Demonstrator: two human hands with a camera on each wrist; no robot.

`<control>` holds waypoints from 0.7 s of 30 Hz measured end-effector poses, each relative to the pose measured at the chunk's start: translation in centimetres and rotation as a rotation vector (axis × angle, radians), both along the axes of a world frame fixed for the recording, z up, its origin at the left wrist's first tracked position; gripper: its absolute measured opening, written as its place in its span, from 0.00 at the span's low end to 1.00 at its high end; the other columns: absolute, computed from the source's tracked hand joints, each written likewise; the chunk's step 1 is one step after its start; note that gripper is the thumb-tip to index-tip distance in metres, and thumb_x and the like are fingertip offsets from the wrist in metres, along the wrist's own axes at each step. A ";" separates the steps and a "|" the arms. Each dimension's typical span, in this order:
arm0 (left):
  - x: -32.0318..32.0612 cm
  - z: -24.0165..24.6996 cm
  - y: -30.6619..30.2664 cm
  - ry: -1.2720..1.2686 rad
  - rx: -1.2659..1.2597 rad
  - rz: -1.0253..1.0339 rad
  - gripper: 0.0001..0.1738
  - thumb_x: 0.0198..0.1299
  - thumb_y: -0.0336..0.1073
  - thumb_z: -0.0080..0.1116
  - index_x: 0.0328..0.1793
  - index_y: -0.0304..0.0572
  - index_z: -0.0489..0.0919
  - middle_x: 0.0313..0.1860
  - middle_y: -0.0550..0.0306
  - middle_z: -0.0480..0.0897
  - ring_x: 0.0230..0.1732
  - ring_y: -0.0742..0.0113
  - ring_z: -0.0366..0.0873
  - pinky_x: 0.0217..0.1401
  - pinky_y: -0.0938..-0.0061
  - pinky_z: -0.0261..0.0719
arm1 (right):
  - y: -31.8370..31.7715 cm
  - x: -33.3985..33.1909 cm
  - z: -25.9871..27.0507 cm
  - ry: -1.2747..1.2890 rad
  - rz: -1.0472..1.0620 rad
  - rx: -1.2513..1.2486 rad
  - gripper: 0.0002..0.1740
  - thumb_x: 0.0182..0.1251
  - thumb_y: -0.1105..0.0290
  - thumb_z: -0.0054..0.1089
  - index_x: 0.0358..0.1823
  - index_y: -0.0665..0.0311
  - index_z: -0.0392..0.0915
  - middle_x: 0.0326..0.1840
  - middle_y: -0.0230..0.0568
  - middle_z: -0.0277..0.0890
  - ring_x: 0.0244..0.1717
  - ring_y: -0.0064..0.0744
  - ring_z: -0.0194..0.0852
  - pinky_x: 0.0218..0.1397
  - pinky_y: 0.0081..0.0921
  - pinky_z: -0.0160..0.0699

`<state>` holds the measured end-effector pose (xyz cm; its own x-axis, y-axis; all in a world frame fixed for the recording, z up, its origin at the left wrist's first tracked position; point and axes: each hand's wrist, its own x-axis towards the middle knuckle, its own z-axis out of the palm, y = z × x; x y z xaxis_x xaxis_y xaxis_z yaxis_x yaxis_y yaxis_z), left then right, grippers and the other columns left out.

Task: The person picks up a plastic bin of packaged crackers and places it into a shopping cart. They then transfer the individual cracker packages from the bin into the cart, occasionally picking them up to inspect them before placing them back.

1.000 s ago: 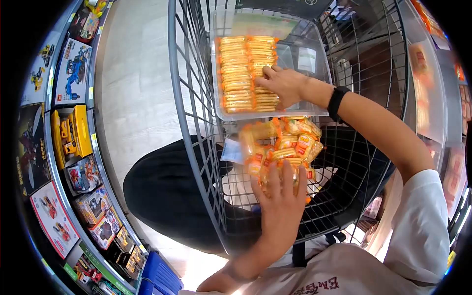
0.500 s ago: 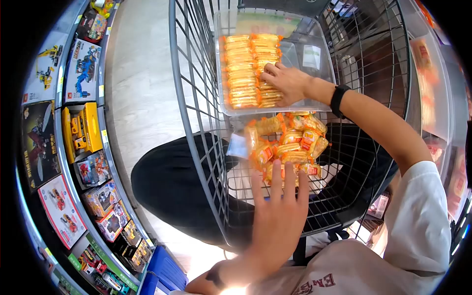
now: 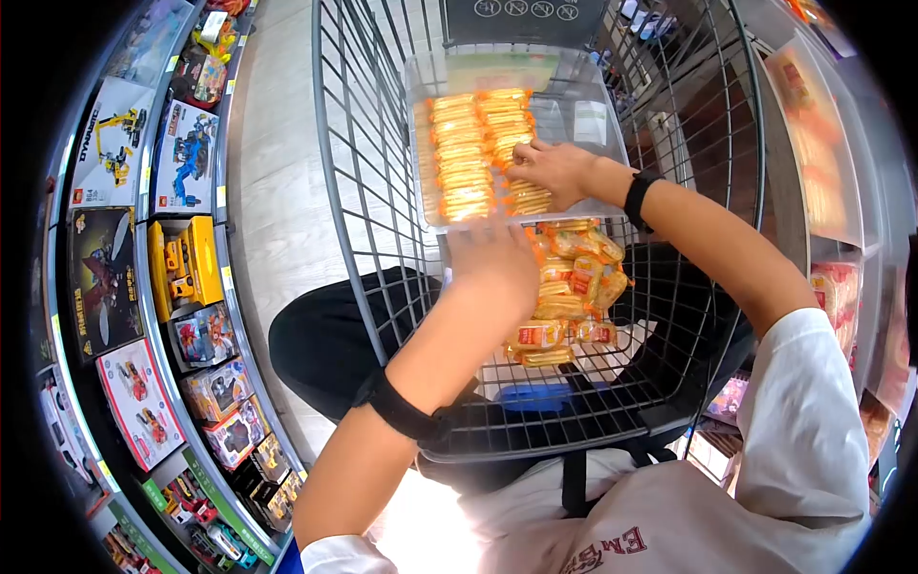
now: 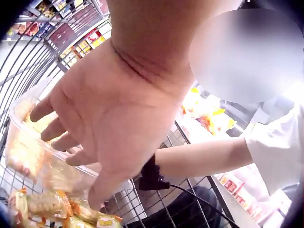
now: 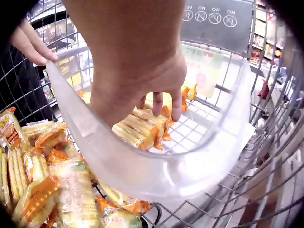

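Observation:
In the head view my right hand (image 3: 559,174) reaches into a clear plastic bin (image 3: 612,182) and rests on the right row of wrapped snack packets (image 3: 502,124). Its fingers (image 5: 176,107) point down over the wrappers in the right wrist view; the thumb is hidden. My left hand (image 3: 492,263), slightly blurred, is at the bin's near left edge with fingers extended. The left wrist view shows its palm and spread fingers (image 4: 54,128) beside the bin wall. Loose snack packets (image 3: 583,277) lie heaped below the bin, close to the left hand.
A wire shopping cart (image 3: 330,143) surrounds the bin and loose packets. Shelves of boxed toys (image 3: 182,158) line the left. Clear containers of packaged goods (image 3: 813,153) stand along the right. Dark-clothed legs (image 3: 316,335) are close beneath the cart.
My left hand has moved forward and left from the loose packets to the bin's near edge. The right hand stays on the right row, whose far packets now lean more unevenly.

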<state>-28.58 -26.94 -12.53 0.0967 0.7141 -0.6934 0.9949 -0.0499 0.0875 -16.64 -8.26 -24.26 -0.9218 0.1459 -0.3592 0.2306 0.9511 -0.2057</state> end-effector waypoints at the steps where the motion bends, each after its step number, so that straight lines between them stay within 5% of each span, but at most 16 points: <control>1: -0.2 -0.1 0.0 -0.037 0.004 0.012 0.46 0.64 0.50 0.54 0.81 0.30 0.51 0.81 0.30 0.50 0.81 0.36 0.50 0.79 0.42 0.53 | -0.2 0.4 0.3 -0.049 0.001 0.040 0.49 0.40 0.58 0.79 0.68 0.49 0.64 0.66 0.47 0.61 0.66 0.53 0.64 0.59 0.50 0.78; 9: -1.7 1.3 0.7 -0.199 -0.036 0.048 0.40 0.62 0.46 0.57 0.75 0.28 0.62 0.79 0.27 0.56 0.79 0.36 0.57 0.75 0.40 0.61 | -0.5 1.3 0.3 -0.107 -0.070 0.144 0.55 0.38 0.53 0.82 0.71 0.49 0.60 0.67 0.46 0.59 0.70 0.53 0.60 0.63 0.56 0.72; 11: -2.1 1.4 0.6 -0.244 -0.020 0.071 0.33 0.59 0.44 0.59 0.66 0.28 0.72 0.75 0.29 0.63 0.76 0.37 0.62 0.72 0.40 0.64 | -0.6 1.2 -0.3 -0.070 -0.059 0.149 0.58 0.38 0.51 0.82 0.73 0.48 0.58 0.67 0.46 0.59 0.70 0.54 0.59 0.64 0.57 0.71; 16: -2.2 0.8 0.8 -0.294 -0.041 0.092 0.25 0.56 0.41 0.62 0.56 0.31 0.80 0.66 0.33 0.71 0.70 0.39 0.69 0.70 0.41 0.67 | -1.3 0.3 -0.6 -0.060 -0.085 0.335 0.73 0.38 0.44 0.80 0.83 0.46 0.39 0.82 0.54 0.41 0.81 0.61 0.41 0.69 0.72 0.59; 21: -1.6 0.9 0.7 -0.233 0.009 0.083 0.25 0.55 0.41 0.63 0.56 0.33 0.81 0.63 0.36 0.73 0.68 0.40 0.71 0.69 0.42 0.69 | -1.0 -1.1 -1.2 -0.137 -0.075 0.274 0.75 0.37 0.43 0.80 0.83 0.47 0.36 0.84 0.56 0.33 0.84 0.61 0.33 0.71 0.75 0.55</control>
<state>-30.21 -26.25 -11.64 0.1943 0.7324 -0.6526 0.9486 0.0291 0.3151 -17.70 -9.30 -25.45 -0.8507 0.3200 -0.4171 0.3101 0.9461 0.0934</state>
